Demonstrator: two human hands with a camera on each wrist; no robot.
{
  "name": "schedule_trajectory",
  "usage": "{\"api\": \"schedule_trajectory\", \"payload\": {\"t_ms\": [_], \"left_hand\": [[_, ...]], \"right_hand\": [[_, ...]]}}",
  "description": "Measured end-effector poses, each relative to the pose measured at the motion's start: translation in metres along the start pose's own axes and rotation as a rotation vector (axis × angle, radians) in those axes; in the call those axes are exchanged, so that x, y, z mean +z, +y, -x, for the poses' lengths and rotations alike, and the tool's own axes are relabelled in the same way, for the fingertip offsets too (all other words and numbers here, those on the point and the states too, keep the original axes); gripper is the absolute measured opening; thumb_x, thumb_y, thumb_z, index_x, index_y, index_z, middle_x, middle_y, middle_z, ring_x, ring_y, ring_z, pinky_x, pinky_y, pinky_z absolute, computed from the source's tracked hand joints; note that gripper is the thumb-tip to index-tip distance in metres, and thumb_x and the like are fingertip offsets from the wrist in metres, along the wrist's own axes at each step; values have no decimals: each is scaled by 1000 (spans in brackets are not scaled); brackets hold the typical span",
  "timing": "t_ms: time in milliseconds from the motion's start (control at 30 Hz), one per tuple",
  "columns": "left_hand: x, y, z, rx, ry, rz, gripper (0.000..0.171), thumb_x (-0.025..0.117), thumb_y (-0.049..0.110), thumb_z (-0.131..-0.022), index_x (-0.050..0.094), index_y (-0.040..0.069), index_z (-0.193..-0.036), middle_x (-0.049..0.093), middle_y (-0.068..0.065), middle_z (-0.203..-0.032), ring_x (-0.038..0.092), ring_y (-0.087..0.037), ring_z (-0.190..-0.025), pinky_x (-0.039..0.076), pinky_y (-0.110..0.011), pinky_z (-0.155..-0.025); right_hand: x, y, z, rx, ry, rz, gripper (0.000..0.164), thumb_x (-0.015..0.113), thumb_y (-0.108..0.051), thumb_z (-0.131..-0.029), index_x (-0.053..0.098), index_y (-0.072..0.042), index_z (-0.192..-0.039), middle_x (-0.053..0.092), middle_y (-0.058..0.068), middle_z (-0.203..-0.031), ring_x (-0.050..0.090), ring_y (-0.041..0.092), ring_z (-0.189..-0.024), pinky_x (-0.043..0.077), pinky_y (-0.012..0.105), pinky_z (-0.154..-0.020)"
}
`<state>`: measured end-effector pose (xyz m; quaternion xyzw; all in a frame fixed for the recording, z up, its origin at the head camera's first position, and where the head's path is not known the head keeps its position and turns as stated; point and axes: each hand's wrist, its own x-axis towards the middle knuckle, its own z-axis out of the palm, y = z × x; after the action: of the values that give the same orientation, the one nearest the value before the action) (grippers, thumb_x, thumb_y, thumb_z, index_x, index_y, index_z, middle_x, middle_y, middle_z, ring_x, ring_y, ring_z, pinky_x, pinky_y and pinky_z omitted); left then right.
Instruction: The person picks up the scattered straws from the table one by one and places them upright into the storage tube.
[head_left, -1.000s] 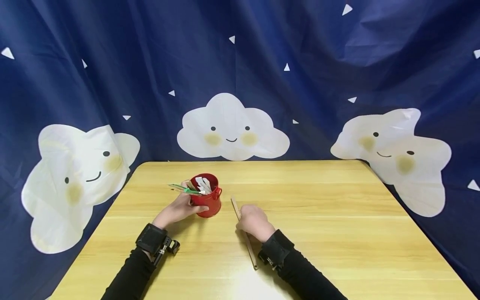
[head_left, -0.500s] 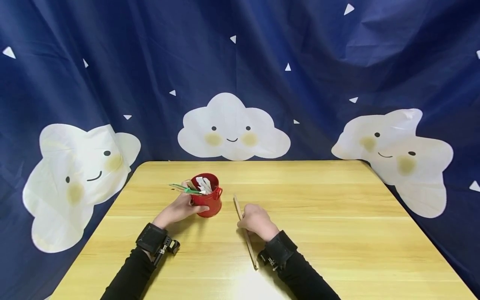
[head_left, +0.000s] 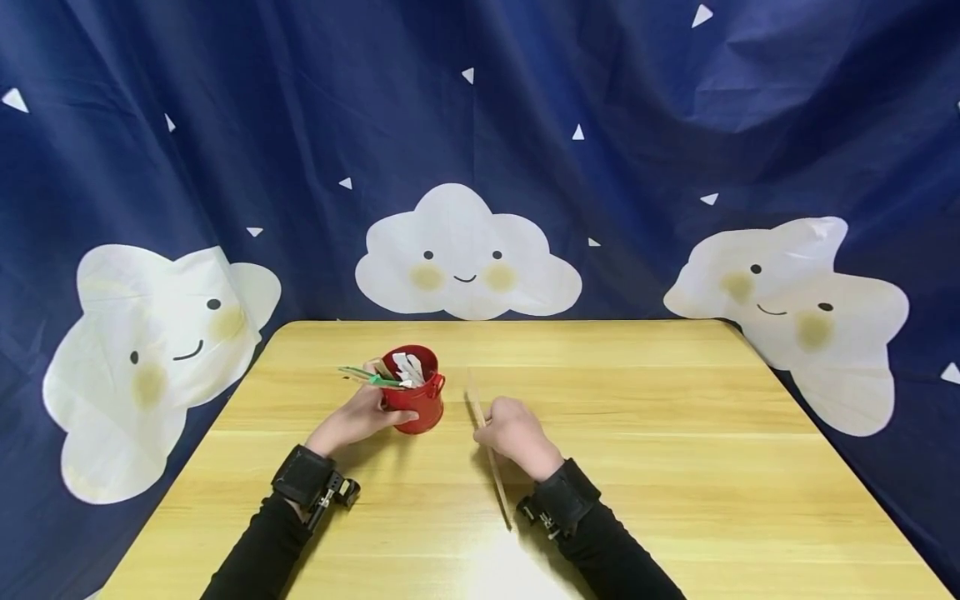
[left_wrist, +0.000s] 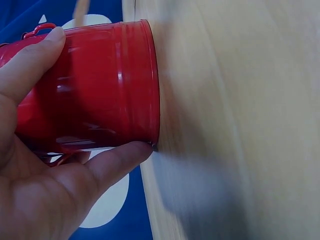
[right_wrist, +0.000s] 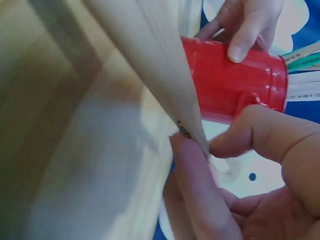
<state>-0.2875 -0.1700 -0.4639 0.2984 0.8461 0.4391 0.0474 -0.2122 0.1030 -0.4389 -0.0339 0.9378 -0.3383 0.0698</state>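
A red metal bucket [head_left: 417, 408] with small side handles stands at the table's left-centre, its base at the tabletop. My left hand [head_left: 360, 417] holds it from the left, thumb across the near side and fingers behind, mostly hidden in the head view. Green and white strips [head_left: 407, 371] stick out of the bucket; what they are I cannot tell. To its right, my right hand [head_left: 513, 433] pinches a long, thin wooden stick [head_left: 497, 482] between thumb and fingers near its middle. In the right wrist view small dark marks show on the stick, close to the fingertips.
The light wooden table [head_left: 637, 467] extends to both sides and ends at a back edge. Behind it hangs a dark blue curtain [head_left: 525, 142] with smiling clouds and small white triangles. A camera is strapped to each wrist.
The stick's far end has moved up in view and is blurred, and its near end has shifted slightly upward too. My right hand has moved a little; the left hand and bucket stay put.
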Motion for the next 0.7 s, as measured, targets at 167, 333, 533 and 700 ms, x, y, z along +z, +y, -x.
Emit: {"api": "schedule_trajectory", "payload": {"t_ms": [167, 333, 533, 700], "left_hand": [[0, 3, 1, 12, 11, 5, 76, 82, 14, -86, 38, -1, -146, 51, -20, -139, 49, -37, -131, 42, -55, -107], [1, 3, 2, 7, 4, 6, 74, 82, 15, -86, 41, 0, -145, 52, -19, -140, 48, -36, -132, 41, -54, -108], [0, -1, 1, 10, -5, 0, 71, 82, 17, -87, 43, 1, -145, 53, -18, -139, 48, -35, -133, 41, -54, -109], [0, -2, 0, 17, -2, 0, 71, 81, 17, -88, 43, 1, -145, 53, -18, -140, 49, -36, -132, 42, -54, -108]], "right_hand": [[-7, -7, 0, -62, 148, -38, 12, 72, -10, -78, 65, -6, -86, 56, -5, -68, 51, 12, -60, 44, 27, -56], [-10, -12, 0, -135, 299, -45, 22, 71, -10, -76, 64, -5, -96, 62, -3, -78, 57, 13, -69, 50, 30, -65], [-9, -15, -2, -248, 460, -98, 21, 66, -5, -74, 63, -6, -95, 63, -3, -79, 57, 8, -67, 51, 26, -62], [-9, -15, -6, -357, 555, -112, 21, 66, -2, -77, 61, -7, -97, 64, -1, -80, 61, 11, -70, 52, 25, -63]]}}
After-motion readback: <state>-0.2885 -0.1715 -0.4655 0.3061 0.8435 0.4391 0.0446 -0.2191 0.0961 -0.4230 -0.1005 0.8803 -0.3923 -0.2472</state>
